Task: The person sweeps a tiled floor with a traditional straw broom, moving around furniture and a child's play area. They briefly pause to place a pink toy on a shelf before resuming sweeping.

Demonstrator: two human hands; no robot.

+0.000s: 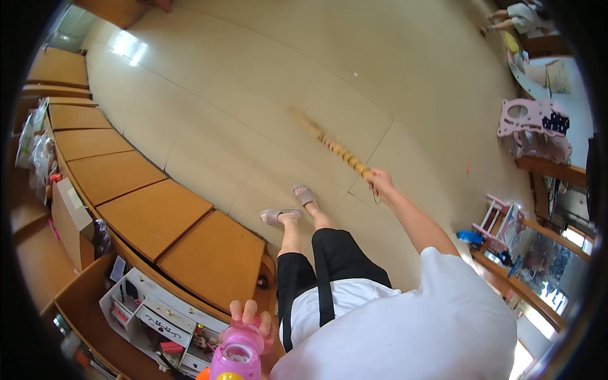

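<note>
White shirt (405, 323) cloth sits nearest the camera, filling the bottom of the frame. From the left edge come plastic bags (42, 152), a box (73, 215), brown panels (155, 215) and, at lower left, a white drawer unit (168, 309) crowded with small things. Beside it, at bottom centre, the left hand (251, 311) has its fingers at the top of a pink toy (247, 367); whether that grip closes on it I cannot tell. The toy looks like light, hard plastic, probably slippery, best taken around the body.

At centre, the banded stick (345, 156) slants over the floor (215, 76), its far tip blurred. The right hand's (380, 182) grip is wrapped around the near end, beside a hanging loop. It looks light, stiff and smooth; that end seems the sound hold. Slippered feet (272, 217) stand below its tip, limiting low room. Farther right are a blue thing (470, 237), a pink stand (506, 120) and, at upper right, another person (525, 18).
</note>
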